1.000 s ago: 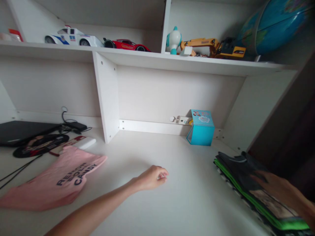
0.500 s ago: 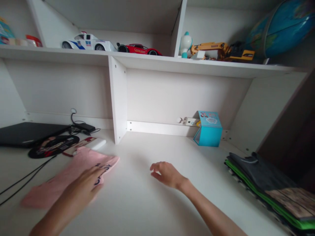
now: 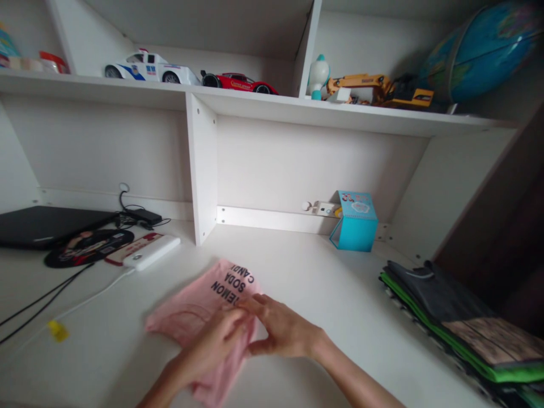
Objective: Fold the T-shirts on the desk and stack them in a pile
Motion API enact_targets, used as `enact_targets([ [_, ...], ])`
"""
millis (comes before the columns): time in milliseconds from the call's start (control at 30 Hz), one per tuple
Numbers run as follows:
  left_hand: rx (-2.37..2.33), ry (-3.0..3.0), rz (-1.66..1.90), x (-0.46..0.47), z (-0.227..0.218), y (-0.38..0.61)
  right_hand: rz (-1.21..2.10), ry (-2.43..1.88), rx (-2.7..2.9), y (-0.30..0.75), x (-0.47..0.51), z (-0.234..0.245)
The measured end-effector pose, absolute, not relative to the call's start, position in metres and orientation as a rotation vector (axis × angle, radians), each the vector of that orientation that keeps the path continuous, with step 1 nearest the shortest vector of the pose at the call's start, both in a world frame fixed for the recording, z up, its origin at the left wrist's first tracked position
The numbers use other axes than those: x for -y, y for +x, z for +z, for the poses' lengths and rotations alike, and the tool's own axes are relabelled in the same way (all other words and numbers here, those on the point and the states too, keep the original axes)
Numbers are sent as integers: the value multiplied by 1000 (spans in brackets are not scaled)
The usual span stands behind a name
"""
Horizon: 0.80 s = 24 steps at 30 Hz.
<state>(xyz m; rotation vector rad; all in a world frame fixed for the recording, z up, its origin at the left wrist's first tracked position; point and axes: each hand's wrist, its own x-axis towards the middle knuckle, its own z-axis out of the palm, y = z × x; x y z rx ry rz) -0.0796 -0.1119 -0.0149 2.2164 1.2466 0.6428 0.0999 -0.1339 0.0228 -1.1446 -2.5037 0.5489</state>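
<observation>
A pink T-shirt (image 3: 187, 306) with dark printed lettering lies partly bunched on the white desk, in front of me. My left hand (image 3: 216, 340) is closed on the shirt's cloth near its right side, fingers curled together. My right hand (image 3: 287, 328) reaches in from the right, its fingertips touching the shirt's right edge beside the left fingers. Its thumb stands apart from the fingers, leaving a gap between them. The lower part of the shirt lies beneath and past the left hand.
A stack of folded clothes (image 3: 459, 328) lies at the right. Against the back stands a blue desk calendar (image 3: 357, 226) by a socket. On the left are a black laptop (image 3: 51, 224), a white power strip (image 3: 153, 250) and cables. Toy cars (image 3: 148, 68) and a globe (image 3: 480, 56) sit on the shelf above.
The pink T-shirt has moved from the left to the middle of the desk with my left hand, uncovering the power strip. My right hand has come down to meet it.
</observation>
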Motion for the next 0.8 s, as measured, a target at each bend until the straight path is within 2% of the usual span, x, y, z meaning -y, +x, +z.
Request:
enact_targets([
  [133,-855,2246,466,135,5,-35,401,-1405,2494,127,155,12],
  [267,-771,2351,386,131,19,-56,228,-1618,2366,163,181,-8],
  [433,-1147,2346,380,104,-11,-108,-53,-1291,2490,182,206,-32],
  [633,-1087,2403,466,93,-22,-123,-135,-1354,2428,169,207,-42],
  [800,-1228,2385,658,89,-9,-112,-643,-1181,2246,154,196,-70],
])
